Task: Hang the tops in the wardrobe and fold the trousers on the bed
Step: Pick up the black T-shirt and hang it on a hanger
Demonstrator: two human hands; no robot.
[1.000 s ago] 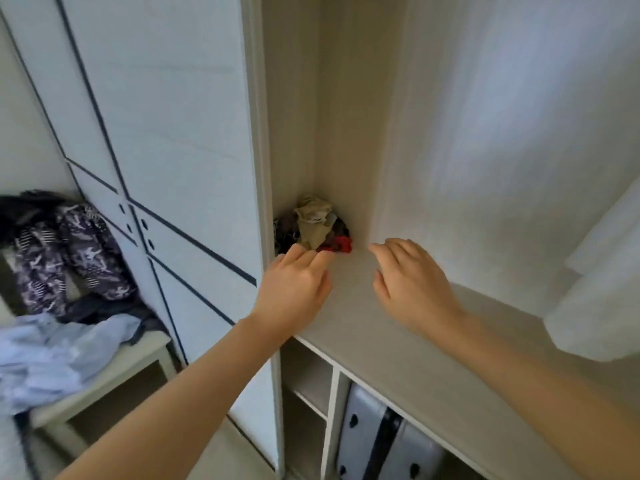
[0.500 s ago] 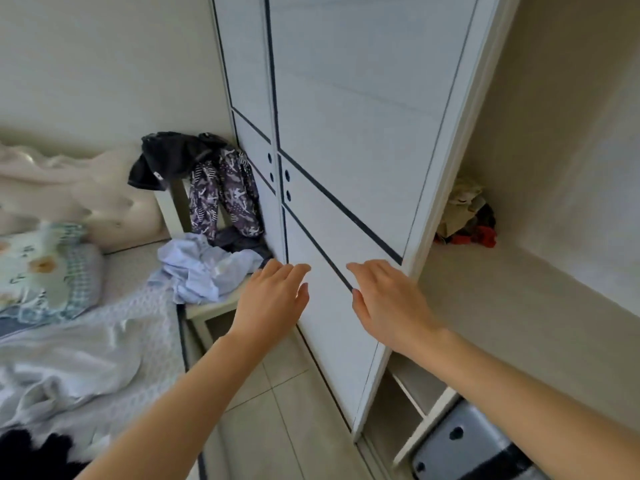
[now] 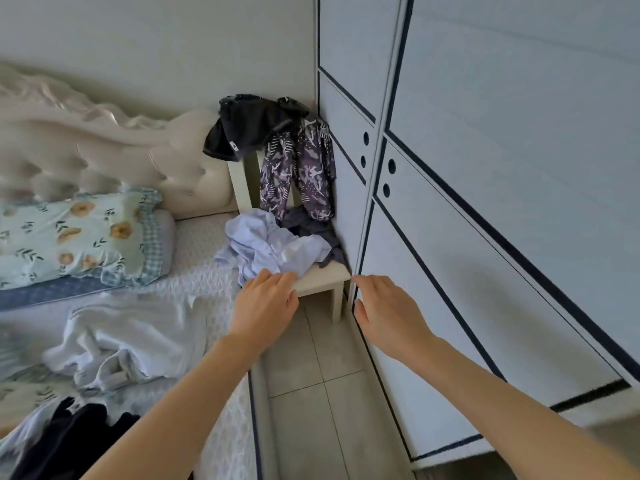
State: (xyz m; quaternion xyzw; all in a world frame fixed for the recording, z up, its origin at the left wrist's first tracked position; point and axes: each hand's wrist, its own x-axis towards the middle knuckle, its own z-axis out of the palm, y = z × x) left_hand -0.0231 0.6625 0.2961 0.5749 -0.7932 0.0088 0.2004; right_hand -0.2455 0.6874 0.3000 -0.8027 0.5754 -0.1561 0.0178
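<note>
A small cream chair (image 3: 323, 280) stands in the corner between the bed (image 3: 204, 244) and the wardrobe (image 3: 485, 202). On its seat lies a crumpled pale blue garment (image 3: 273, 245) over a dark grey one (image 3: 308, 226). Purple patterned trousers (image 3: 298, 174) and a black garment (image 3: 249, 126) hang over the chair back. My left hand (image 3: 265, 308) reaches out with straight fingers, its tips just below the pale blue garment. My right hand (image 3: 389, 315) hovers empty, fingers relaxed, beside the wardrobe door's edge. Neither hand holds anything.
A white garment (image 3: 128, 341) lies spread on the bed, with dark clothes (image 3: 69, 441) at the lower left. A floral pillow (image 3: 79, 233) rests against the tufted headboard (image 3: 114, 150). A narrow tiled floor strip (image 3: 318, 393) runs between bed and closed wardrobe doors.
My view has swung left from the open wardrobe shelf to the chair and bed. Both hands have travelled with it and now reach toward the clothes on the chair.
</note>
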